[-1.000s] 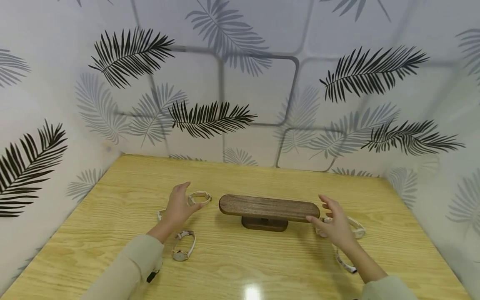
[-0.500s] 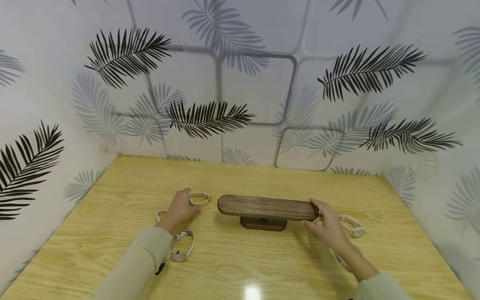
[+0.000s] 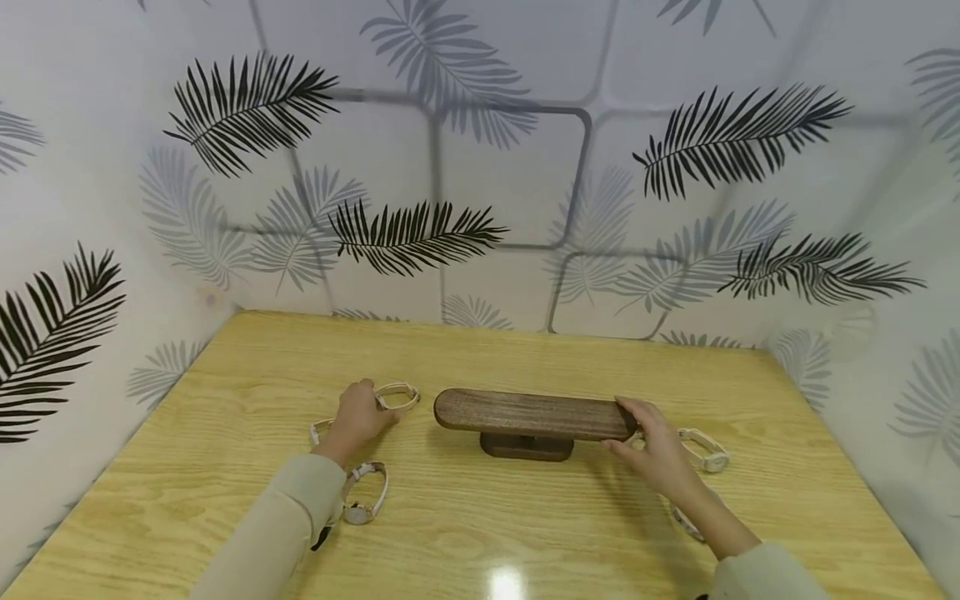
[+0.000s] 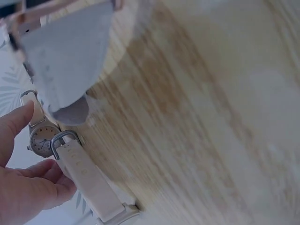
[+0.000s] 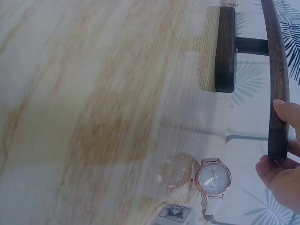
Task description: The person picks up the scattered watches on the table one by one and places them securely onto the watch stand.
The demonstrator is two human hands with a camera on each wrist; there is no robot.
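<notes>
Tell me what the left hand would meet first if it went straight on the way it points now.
Most likely the pale-strapped watch: it lies right at the thumb and fingertips of the left hand. Depth is unclear, so whether they touch it is hard to tell.

Wood-grain table (image 3: 465,517), pale backdrop (image 3: 517,183), dark leaf prints (image 3: 420,242)

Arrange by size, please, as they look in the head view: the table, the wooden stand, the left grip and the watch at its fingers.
1. Table
2. Wooden stand
3. Left grip
4. Watch, partly hidden
No two look alike.
</notes>
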